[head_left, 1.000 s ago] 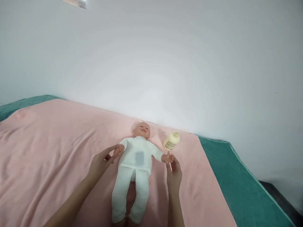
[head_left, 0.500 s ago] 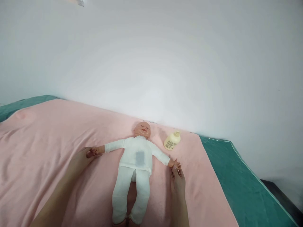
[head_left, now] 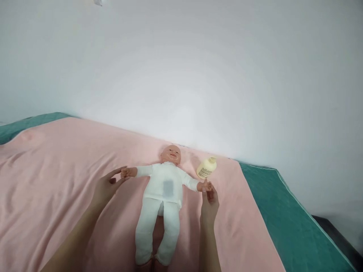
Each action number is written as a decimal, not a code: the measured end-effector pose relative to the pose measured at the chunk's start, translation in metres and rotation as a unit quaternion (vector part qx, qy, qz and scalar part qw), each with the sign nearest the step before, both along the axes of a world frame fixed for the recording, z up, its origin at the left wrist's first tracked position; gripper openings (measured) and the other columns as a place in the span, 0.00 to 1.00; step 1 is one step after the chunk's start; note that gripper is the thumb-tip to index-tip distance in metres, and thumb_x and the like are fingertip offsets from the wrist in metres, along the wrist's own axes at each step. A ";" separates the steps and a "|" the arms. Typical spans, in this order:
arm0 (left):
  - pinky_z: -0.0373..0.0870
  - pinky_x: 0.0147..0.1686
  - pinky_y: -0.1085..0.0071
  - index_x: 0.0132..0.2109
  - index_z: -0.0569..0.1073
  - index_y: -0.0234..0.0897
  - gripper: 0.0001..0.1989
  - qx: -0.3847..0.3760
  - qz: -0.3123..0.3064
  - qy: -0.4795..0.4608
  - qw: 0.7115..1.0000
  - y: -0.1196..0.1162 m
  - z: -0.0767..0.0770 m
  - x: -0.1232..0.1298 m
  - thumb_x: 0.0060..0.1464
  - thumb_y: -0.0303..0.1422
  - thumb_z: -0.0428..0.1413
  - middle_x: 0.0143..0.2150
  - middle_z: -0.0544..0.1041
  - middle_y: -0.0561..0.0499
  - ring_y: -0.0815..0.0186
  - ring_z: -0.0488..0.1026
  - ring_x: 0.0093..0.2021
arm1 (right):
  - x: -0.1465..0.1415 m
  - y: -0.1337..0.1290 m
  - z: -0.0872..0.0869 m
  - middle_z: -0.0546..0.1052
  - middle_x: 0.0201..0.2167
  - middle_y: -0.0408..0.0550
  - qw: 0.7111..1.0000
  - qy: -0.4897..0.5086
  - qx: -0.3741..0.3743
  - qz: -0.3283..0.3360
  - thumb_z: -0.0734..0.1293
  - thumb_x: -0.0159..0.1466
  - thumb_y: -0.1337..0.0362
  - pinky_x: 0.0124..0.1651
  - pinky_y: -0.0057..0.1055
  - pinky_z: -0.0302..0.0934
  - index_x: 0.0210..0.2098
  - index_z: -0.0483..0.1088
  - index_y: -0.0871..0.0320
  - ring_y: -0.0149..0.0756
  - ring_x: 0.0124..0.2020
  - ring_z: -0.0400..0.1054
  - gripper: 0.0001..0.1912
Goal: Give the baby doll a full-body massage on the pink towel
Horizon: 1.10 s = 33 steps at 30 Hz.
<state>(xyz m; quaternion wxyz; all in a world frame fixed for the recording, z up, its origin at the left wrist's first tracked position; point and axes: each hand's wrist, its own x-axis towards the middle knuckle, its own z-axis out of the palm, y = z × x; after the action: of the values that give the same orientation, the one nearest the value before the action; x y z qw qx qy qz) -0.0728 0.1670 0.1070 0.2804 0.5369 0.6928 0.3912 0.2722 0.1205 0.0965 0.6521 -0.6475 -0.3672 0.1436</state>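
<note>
A baby doll [head_left: 163, 183] in a white top and white trousers lies on its back on the pink blanket [head_left: 70, 151], arms spread to both sides. A grey patch marks the front of its top. My left hand [head_left: 106, 187] grips the doll's hand on the left between thumb and fingers. On the other side, my right hand [head_left: 210, 204] has its fingers closed on the doll's other hand. A pale yellow bottle [head_left: 206, 168] with printed text stands close beyond my right hand, beside the doll's arm.
Green bedding [head_left: 295, 219] shows to the right of the blanket, and more of it at the far left. A plain pale wall [head_left: 181, 68] rises behind the bed. Something dark lies at the lower right edge.
Both my hands have moved inward and slightly up, bringing the doll's hands closer to its body. The bottle has stayed in place.
</note>
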 end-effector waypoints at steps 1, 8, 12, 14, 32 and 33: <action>0.52 0.19 0.74 0.54 0.74 0.42 0.27 0.009 -0.015 -0.003 1.000 -0.002 0.003 0.009 0.50 0.48 0.56 0.14 0.56 0.60 0.69 0.57 0.16 | -0.008 0.002 0.005 0.75 0.48 0.55 1.000 0.000 0.005 0.017 0.67 0.62 0.57 0.49 0.39 0.66 0.50 0.69 0.62 0.43 0.48 0.70 0.20; 0.70 0.38 0.72 0.51 0.76 0.48 0.17 0.103 -0.278 0.089 0.951 -0.009 -0.009 0.074 0.57 0.40 0.51 0.51 0.77 0.54 0.62 0.76 0.42 | -0.064 0.002 0.002 0.74 0.51 0.48 0.943 -0.244 0.050 0.222 0.63 0.65 0.64 0.62 0.47 0.54 0.54 0.69 0.52 0.41 0.54 0.66 0.17; 0.71 0.32 0.74 0.54 0.74 0.46 0.18 0.162 -0.313 0.206 0.913 -0.009 -0.026 0.091 0.58 0.32 0.48 0.54 0.75 0.51 0.64 0.79 0.37 | -0.077 -0.002 -0.016 0.72 0.53 0.48 0.911 -0.338 0.049 0.230 0.58 0.67 0.69 0.61 0.45 0.58 0.56 0.67 0.51 0.38 0.56 0.64 0.20; 0.71 0.31 0.74 0.54 0.73 0.44 0.18 0.182 -0.316 0.230 0.902 -0.009 -0.030 0.092 0.59 0.31 0.47 0.55 0.74 0.50 0.64 0.79 0.35 | -0.079 -0.003 -0.022 0.72 0.53 0.48 0.909 -0.352 0.046 0.216 0.58 0.67 0.70 0.60 0.45 0.58 0.56 0.67 0.51 0.38 0.57 0.63 0.20; 0.62 0.25 0.74 0.55 0.71 0.50 0.23 -0.001 -0.023 0.129 0.991 -0.001 -0.003 0.006 0.53 0.48 0.53 0.20 0.66 0.58 0.67 0.68 0.22 | 0.010 -0.013 -0.007 0.74 0.50 0.52 0.992 0.116 -0.040 0.016 0.71 0.55 0.55 0.50 0.40 0.66 0.52 0.68 0.58 0.47 0.51 0.68 0.27; 0.62 0.25 0.73 0.55 0.71 0.49 0.23 -0.010 -0.014 0.136 0.991 0.002 -0.008 -0.002 0.53 0.47 0.53 0.20 0.67 0.58 0.66 0.69 0.23 | 0.020 -0.013 -0.014 0.76 0.47 0.52 0.988 0.147 -0.036 0.016 0.72 0.53 0.54 0.47 0.39 0.68 0.50 0.69 0.59 0.47 0.49 0.70 0.28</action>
<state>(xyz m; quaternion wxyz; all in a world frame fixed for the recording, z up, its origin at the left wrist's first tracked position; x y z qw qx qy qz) -0.0748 0.1694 0.0988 0.1947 0.5916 0.7209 0.3038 0.2921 0.1074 0.0820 0.6728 -0.6363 -0.2722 0.2613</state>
